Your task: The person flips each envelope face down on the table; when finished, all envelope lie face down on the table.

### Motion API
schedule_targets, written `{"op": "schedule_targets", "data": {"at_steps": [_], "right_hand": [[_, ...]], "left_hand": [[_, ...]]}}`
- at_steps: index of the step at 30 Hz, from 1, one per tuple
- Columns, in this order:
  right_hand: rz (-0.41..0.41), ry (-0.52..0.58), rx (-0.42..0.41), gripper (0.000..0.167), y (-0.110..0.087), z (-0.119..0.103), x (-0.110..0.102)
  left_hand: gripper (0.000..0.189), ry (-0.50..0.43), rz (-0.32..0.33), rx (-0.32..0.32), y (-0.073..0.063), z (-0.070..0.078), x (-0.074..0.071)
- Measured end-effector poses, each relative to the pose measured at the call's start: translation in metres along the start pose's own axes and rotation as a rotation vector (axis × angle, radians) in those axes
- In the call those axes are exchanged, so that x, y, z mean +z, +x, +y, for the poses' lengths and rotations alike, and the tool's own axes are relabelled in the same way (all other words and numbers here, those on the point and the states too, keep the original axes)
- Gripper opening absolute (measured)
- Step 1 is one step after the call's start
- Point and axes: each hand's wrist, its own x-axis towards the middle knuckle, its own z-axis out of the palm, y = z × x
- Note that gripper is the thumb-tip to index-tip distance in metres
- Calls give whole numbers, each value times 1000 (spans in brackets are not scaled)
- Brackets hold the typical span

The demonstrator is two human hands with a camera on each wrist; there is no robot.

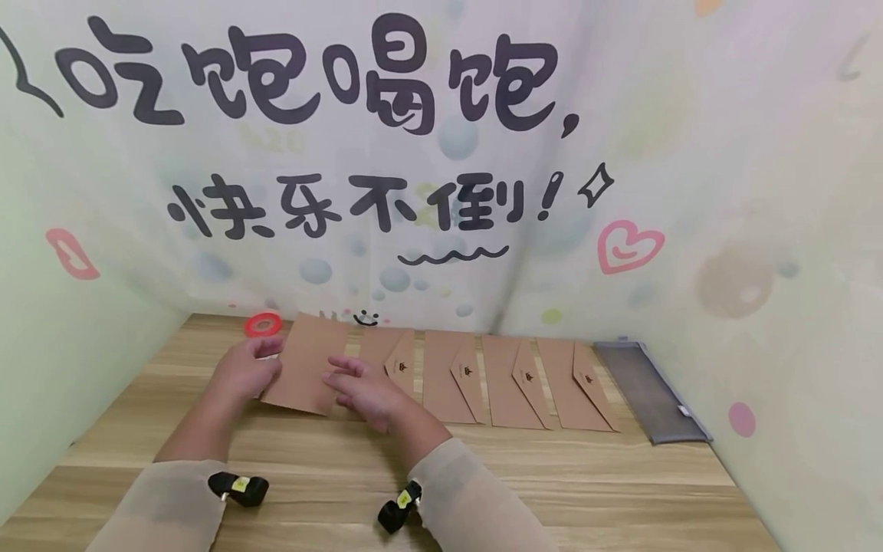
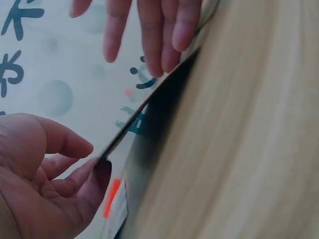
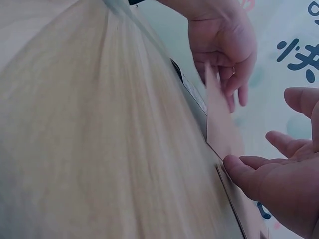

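Observation:
My left hand (image 1: 244, 372) pinches the left edge of a plain brown envelope (image 1: 308, 366), which it tilts with one side raised off the table. In the left wrist view the envelope (image 2: 134, 117) shows edge-on, between the left thumb and fingers. My right hand (image 1: 375, 392) is at the envelope's other edge, its fingers extended and close over the surface. Right of it lies a flapped brown envelope (image 1: 375, 349), partly behind the right hand. In the right wrist view the right thumb (image 3: 239, 172) is right at the raised envelope's lower corner.
Three more brown envelopes (image 1: 441, 383) with dark crown prints on their flaps continue the row. A grey mesh pouch (image 1: 648, 395) lies at the right end. A red tape roll (image 1: 263, 324) sits at the back left, before the printed wall cloth (image 1: 310, 268). Wood-grain table (image 1: 331, 491) extends in front.

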Motion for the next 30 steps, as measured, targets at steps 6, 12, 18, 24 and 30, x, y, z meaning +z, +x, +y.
{"op": "schedule_targets", "data": {"at_steps": [6, 12, 18, 24, 30], "right_hand": [[5, -52, 9, 56, 1, -2, 1], [-6, -103, 17, 56, -1, -9, -5], [20, -127, -39, 54, -10, -19, -33], [58, -111, -38, 56, -27, -22, -78], [107, -122, -36, 58, -36, -20, -113]], "left_hand": [[59, 107, -25, 39, 0, -4, 3], [59, 168, -7, 66, -1, 1, 8], [57, -27, -16, 81, -5, 20, 23], [54, -288, -50, 28, -6, 43, 59], [55, -411, -60, 49, -1, 62, 89]]}}
